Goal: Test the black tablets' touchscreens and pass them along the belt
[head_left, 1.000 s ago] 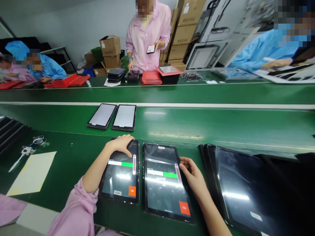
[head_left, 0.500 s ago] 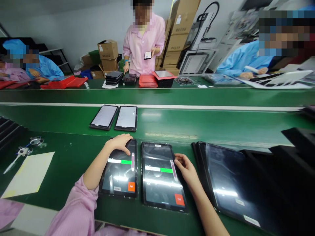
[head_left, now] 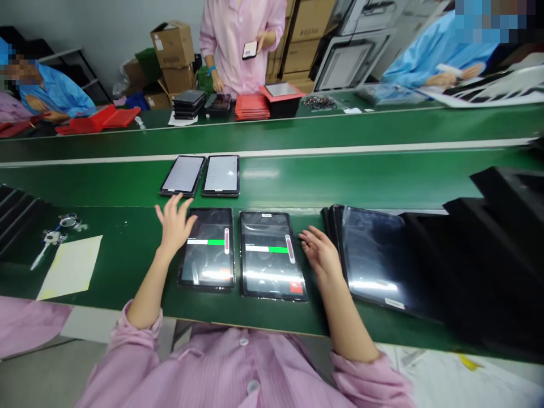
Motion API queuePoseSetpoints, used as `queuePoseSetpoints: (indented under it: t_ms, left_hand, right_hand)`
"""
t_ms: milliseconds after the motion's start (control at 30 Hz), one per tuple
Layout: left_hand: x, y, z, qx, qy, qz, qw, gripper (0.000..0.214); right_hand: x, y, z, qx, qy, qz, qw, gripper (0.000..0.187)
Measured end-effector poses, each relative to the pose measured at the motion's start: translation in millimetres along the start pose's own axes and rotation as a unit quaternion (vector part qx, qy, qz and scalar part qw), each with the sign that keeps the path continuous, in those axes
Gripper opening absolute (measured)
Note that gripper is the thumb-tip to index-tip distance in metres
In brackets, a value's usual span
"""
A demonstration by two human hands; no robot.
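Left tablet and right tablet lie flat side by side on the green bench in front of me, with a narrow gap between them. Both screens are lit, each showing a white and green bar, an upright slider-like strip and a red patch near the lower right corner, the left one's partly lost in glare. My left hand is spread wide with nothing in it, thumb over the upper left edge of the left tablet; whether it touches, I cannot tell. My right hand is empty too, fingers loosely extended, just beside the right tablet and apart from its edge. I judge the step in hand to be watching these two screens, with neither tablet gripped. Working on either would call for a light fingertip on the glass or its rim; lifting one would need my fingers closed on both sides, clear of its neighbour. Beyond my left hand, two pale-screened tablets lie on the farther green surface. Dark, film-covered panels lie to my right, a pale sheet to my left, and across from me a co-worker in pink holds a phone.
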State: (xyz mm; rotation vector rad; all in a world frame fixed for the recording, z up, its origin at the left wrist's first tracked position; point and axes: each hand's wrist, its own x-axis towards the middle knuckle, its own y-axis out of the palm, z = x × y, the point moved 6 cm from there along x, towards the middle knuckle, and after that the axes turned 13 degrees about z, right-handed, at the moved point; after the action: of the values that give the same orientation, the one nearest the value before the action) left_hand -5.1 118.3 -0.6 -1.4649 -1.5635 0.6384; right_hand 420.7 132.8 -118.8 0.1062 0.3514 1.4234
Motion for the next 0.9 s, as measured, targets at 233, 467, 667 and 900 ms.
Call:
queuePoseSetpoints:
  t_ms: [233,467,667,900]
  left_hand:
    - [-114,33.5,62,-0.445,-0.227,0.005,0.866,0.054]
    - [-163,59.1,41,-0.445,-0.191,-0.111,0.868,0.061]
    - [-159,56.1,31,-0.413,-0.203,-0.127,0.879,0.054]
    - [-155,58.2,31,-0.385,-0.212,-0.128,0.889,0.053]
  right_hand:
    - [-52,12,17,0.029,-0.037,0.021,0.999,0.044]
    - [-122,68,45,-0.340,-0.161,0.213,0.902,0.041]
    - [-165,116,33,-0.544,-0.381,0.314,0.678,0.025]
    - [-166,120,25,-0.555,-0.391,0.310,0.666,0.035]
